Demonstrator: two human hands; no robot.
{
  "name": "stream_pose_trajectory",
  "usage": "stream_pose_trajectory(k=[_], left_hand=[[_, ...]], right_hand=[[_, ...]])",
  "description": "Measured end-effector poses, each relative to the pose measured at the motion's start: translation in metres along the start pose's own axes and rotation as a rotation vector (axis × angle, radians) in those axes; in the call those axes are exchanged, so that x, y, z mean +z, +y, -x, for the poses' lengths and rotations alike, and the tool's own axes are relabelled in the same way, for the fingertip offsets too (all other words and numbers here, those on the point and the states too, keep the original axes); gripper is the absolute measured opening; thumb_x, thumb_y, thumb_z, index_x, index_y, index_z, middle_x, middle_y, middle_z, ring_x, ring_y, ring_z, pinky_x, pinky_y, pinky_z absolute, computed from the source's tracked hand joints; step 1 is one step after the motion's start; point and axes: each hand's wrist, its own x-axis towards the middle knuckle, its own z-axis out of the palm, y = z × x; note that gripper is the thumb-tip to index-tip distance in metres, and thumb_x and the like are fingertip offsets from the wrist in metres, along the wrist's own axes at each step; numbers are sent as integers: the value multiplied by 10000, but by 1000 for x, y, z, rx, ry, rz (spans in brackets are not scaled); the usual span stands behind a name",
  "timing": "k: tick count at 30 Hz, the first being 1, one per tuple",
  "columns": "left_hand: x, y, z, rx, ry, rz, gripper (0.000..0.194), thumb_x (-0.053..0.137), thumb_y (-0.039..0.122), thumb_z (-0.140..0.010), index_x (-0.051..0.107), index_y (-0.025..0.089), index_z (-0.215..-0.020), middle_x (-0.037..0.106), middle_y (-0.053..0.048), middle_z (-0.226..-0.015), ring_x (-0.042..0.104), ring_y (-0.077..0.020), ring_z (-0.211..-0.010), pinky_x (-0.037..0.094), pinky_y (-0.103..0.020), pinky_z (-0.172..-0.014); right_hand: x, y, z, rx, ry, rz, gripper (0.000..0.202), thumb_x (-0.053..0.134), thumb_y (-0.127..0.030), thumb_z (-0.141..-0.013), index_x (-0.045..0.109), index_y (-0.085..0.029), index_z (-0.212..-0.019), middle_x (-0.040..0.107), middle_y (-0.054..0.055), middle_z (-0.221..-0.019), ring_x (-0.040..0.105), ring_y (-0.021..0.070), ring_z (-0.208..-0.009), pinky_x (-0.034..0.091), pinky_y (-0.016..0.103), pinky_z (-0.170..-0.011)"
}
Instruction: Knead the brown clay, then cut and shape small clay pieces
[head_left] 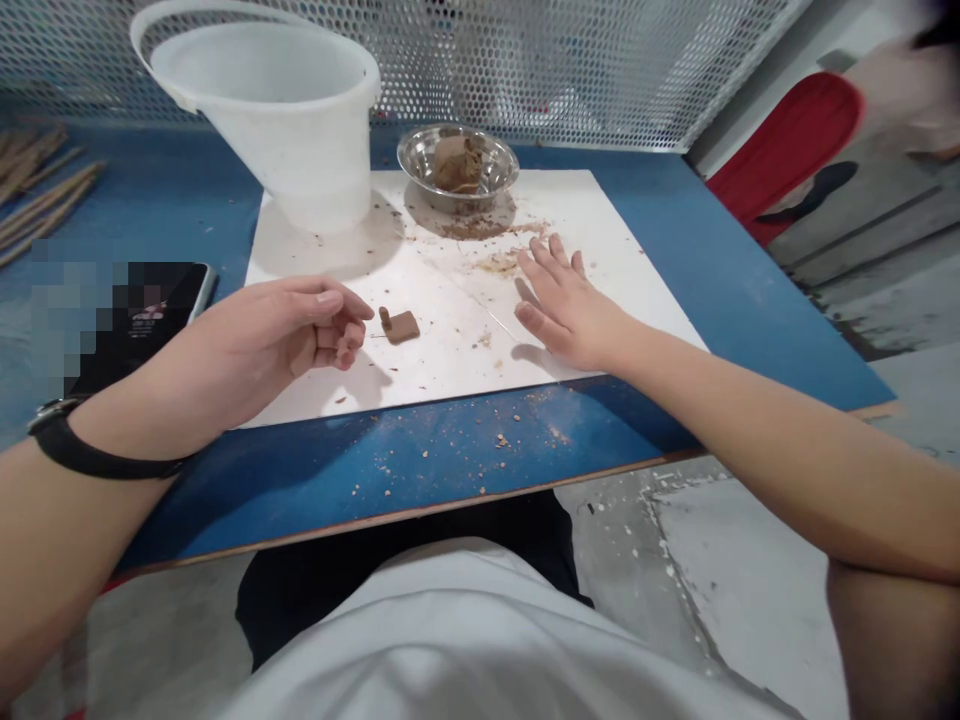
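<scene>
My right hand rests palm down on the white board, fingers spread and holding nothing. Loosely curled, my left hand hovers over the board's left part with nothing visible in it; a black band circles that wrist. Just right of its fingertips lies a small flat square of brown clay. A short clay nub stands at the square's left edge; I cannot tell whether the two are joined. Farther back, a metal bowl holds a brown clay lump.
A white bucket stands at the back left of the board. A phone and thin sticks lie on the blue table. Clay crumbs dot board and table edge. Perforated metal rises behind; a red chair is at right.
</scene>
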Motion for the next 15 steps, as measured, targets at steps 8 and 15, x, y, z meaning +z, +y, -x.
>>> stream_pose_trajectory(k=[8, 15], left_hand=[[-10, -9, -5, 23, -37, -9, 180, 704, 317, -973, 797, 194, -880, 671, -62, -806, 611, -171, -701, 455, -336, -708], [-14, -10, -8, 40, -49, 14, 180, 713, 322, -957, 817, 193, -885, 670, -67, -811, 602, -168, -711, 464, -314, -704]], right_hand=[[-14, -2, -67, 133, 193, 64, 977, 253, -794, -1102, 372, -43, -1716, 374, 276, -1806, 192, 456, -1746, 181, 681, -1406], [0, -1, -73, 37, 217, -16, 982, 206, -856, -1064, 495, -127, -1656, 443, 204, -1783, 259, 449, -1727, 195, 700, -1410]])
